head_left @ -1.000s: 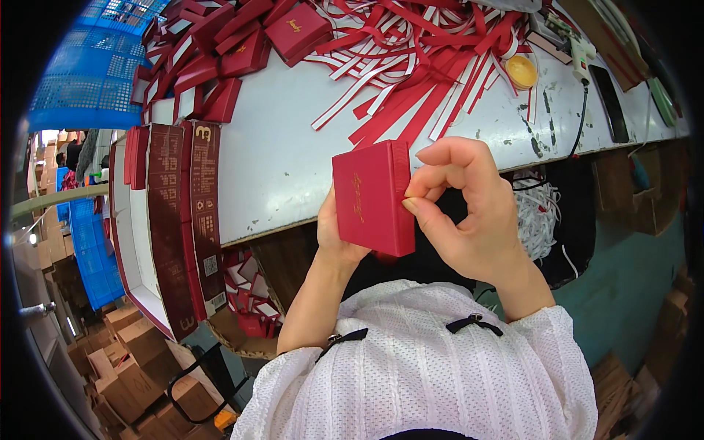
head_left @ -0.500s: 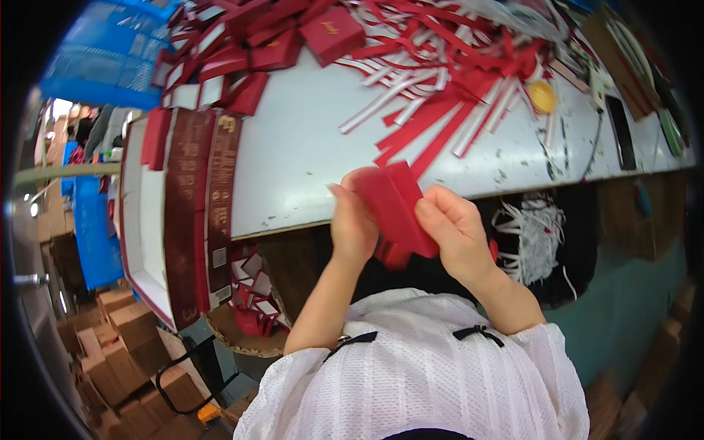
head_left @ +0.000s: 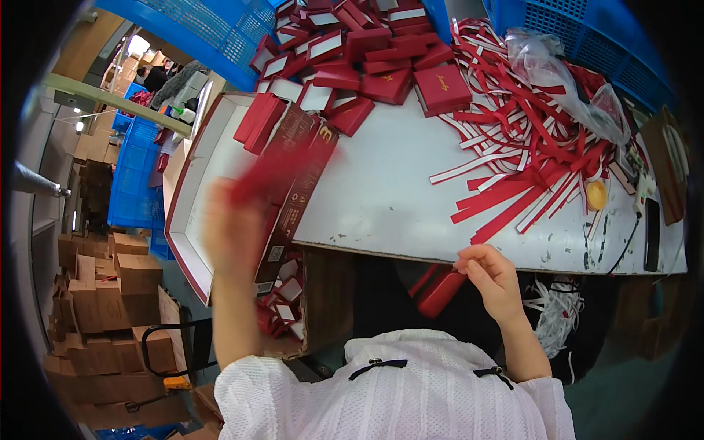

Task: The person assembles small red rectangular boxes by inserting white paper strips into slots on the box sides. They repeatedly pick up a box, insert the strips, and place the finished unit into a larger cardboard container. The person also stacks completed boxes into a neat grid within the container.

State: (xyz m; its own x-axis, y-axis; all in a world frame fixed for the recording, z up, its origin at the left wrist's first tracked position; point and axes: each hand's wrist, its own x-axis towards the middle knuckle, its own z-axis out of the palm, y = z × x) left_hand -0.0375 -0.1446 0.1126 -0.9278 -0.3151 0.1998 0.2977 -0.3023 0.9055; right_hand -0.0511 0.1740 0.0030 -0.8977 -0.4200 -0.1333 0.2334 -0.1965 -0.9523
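While the left hand (head_left: 233, 231) is raised over the left end of the tabletop (head_left: 389, 198), it appears only as a motion blur. A red streak, apparently a red box part (head_left: 275, 172), extends up and to the right from it. Whether the fingers of this hand are closed on that part cannot be told from the blur.

The right hand (head_left: 493, 279) sits just below the near edge of the tabletop, right of centre. Its fingers (head_left: 473, 265) are curled and pinched on the upper end of a red box piece (head_left: 438, 288), which hangs tilted below the edge in front of the torso.

Positions on the tabletop:
- Far edge, centre: a heap of small red boxes (head_left: 381, 59), several open with white insides showing.
- Right half: a loose spread of red and white paper strips (head_left: 528, 154), reaching from the far edge almost to the near edge.
- Far right corner: a clear plastic bag (head_left: 557, 81) lying on the strips.
- Near the right end: a small yellow round object (head_left: 597, 195).
- Left end: a stack of dark red flat cartons (head_left: 297, 191) lying beside a large shallow white tray with a red rim (head_left: 192, 191).

Blue crates (head_left: 213, 37) stand beyond the far edge. Brown cardboard boxes (head_left: 110, 308) are stacked on the floor at left.
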